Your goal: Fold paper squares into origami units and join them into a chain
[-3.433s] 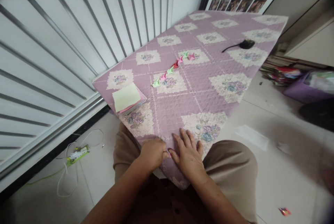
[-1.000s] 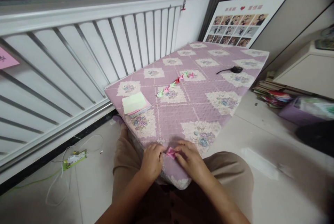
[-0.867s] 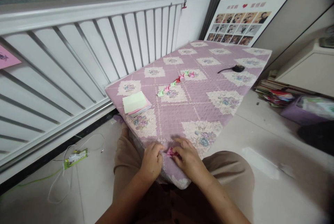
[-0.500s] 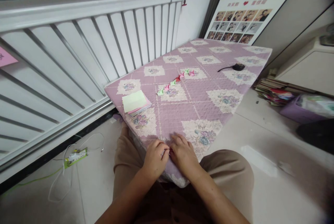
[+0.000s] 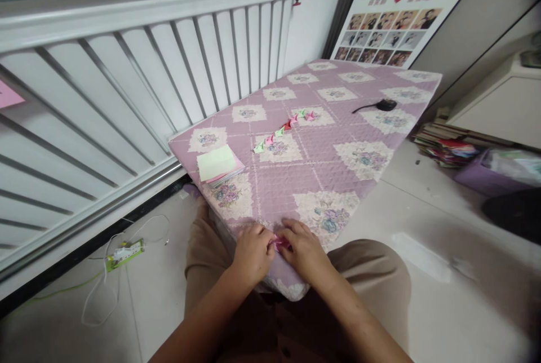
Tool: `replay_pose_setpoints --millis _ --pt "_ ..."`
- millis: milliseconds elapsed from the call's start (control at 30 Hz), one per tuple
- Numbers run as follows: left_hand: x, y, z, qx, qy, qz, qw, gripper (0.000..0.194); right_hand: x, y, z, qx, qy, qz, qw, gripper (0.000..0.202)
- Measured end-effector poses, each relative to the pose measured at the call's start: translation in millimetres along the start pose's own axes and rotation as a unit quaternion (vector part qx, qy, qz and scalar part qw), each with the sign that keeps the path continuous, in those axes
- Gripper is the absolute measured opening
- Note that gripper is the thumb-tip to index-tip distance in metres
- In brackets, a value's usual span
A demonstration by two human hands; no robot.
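Between my two hands, at the near corner of the table, is a small folded piece of pink paper [image 5: 279,242]. My left hand [image 5: 255,250] pinches its left side, fingers curled. From the right, my right hand [image 5: 301,247] grips the other side with thumb and fingertips. Much of the paper is hidden by my fingers. Farther up the cloth lies a slanting row of several small folded paper pieces [image 5: 279,132] in green, pink and red. To the left sits a stack of square paper sheets [image 5: 217,163], light green on top with pink below.
A purple floral cloth covers the table [image 5: 279,177]. A black object with a cord [image 5: 386,105] lies near its right edge. A white radiator [image 5: 190,53] runs along the left. On the floor are a power strip [image 5: 125,255] and a purple bin [image 5: 486,174].
My fingers have shifted on the paper, my right fingertips lifting slightly apart from the left. More of the pink paper now shows between my hands. The row and the stack stay put.
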State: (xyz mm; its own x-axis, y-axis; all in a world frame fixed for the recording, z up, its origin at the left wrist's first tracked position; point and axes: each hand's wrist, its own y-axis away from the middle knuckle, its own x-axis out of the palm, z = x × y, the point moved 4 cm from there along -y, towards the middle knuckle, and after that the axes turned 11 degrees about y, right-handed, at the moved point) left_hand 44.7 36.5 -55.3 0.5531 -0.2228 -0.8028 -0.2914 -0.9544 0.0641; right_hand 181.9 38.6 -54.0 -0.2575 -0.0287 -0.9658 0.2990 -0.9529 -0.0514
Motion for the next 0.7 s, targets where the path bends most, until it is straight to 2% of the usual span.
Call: replay_pose_setpoints --millis 233,367,467,700 --pt "4.7 -0.4 2.3 0.002 0.02 -0.006 1.0 0.014 0.4 1.2 -5.0 -0.009 -0.054 0.0 0.999 0.024" --pt "1.7 3.4 4.5 0.039 0.111 -0.03 0.993 0.02 3.9 2.1 -21.1 -0.045 -0.156 -0.038 0.986 0.029" --pt "-0.2 7.6 11.5 0.047 0.153 -0.044 0.986 0.03 5.9 3.6 -38.5 -0.043 -0.187 -0.065 0.979 0.03" --pt "9.0 9.8 20.7 0.063 0.13 -0.039 0.989 0.036 3.5 1.9 -56.8 -0.031 -0.206 -0.094 0.974 0.017"
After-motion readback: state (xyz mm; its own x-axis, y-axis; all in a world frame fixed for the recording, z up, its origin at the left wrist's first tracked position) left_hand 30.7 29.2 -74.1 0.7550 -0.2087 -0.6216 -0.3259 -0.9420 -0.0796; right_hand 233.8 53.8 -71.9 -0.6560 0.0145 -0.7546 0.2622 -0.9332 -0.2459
